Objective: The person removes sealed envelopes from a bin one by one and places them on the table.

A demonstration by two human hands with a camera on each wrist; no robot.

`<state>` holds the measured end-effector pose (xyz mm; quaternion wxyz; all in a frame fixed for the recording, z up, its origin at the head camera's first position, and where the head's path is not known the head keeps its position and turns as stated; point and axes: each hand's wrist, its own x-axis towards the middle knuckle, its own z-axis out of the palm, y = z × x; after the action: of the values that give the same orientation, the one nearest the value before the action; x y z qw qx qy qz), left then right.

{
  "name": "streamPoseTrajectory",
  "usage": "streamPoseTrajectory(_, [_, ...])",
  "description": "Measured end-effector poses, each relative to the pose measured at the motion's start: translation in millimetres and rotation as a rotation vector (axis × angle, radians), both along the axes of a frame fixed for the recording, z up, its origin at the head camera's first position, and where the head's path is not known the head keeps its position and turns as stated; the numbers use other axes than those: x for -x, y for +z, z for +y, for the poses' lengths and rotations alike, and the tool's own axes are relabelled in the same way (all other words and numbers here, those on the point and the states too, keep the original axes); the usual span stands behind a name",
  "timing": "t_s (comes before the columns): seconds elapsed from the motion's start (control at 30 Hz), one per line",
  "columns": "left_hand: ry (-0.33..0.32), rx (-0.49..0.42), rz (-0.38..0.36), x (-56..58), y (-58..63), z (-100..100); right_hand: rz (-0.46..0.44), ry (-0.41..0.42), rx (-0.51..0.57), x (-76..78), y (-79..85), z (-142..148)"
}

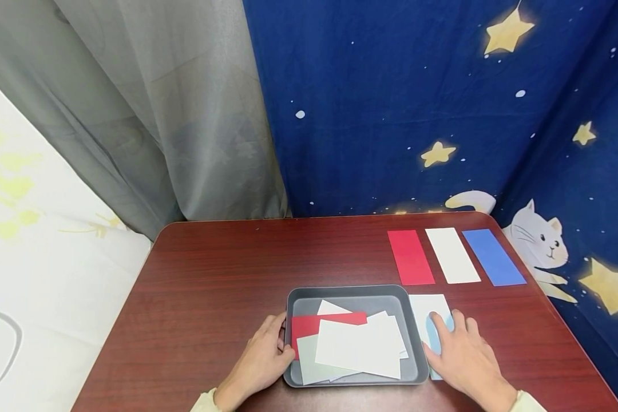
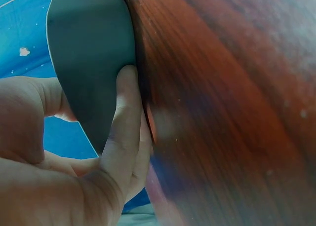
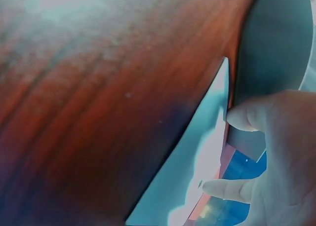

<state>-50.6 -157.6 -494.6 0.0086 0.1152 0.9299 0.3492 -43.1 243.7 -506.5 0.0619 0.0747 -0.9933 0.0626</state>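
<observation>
Evidently, the left grip [image 1: 261,357] clamps the grey tray [image 1: 350,293] at its nine o'clock rim, while the right grip [image 1: 463,352] rests, fingers apart, on a pale card [image 1: 423,309] at the tray's three o'clock. A sudden tug could scatter the loose cards [image 1: 357,346] inside, or push the tray's edge over the pale card, creasing it against the surface [image 1: 211,274].

One table [image 1: 226,280] bore one tray [image 1: 371,300]. Inside lay one red card [image 1: 304,327], one pale green card [image 1: 311,363] and at least two white cards [image 1: 357,346], overlap hiding their exact count. Three loose cards [image 1: 453,256] lay toward one to two o'clock. Two hands showed: left hand [image 1: 262,355] at nine o'clock, right hand [image 1: 466,357] at three, with one pale flat piece [image 1: 423,308].
</observation>
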Motion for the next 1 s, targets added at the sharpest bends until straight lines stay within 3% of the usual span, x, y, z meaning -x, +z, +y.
streamPoseTrajectory(0.27, [0.002, 0.005, 0.009, 0.3, -0.9, 0.0, 0.150, 0.070, 0.033, 10.1, 7.1, -4.0])
streamPoseTrajectory(0.73, [0.001, -0.010, 0.001, 0.2, -1.1, 0.5, 0.227, 0.178, 0.065, 24.1, 27.3, -30.4])
streamPoseTrajectory(1.0, [0.003, -0.003, 0.004, 0.2, -1.1, 0.4, 0.245, 0.269, 0.050, 26.3, 29.1, -54.0])
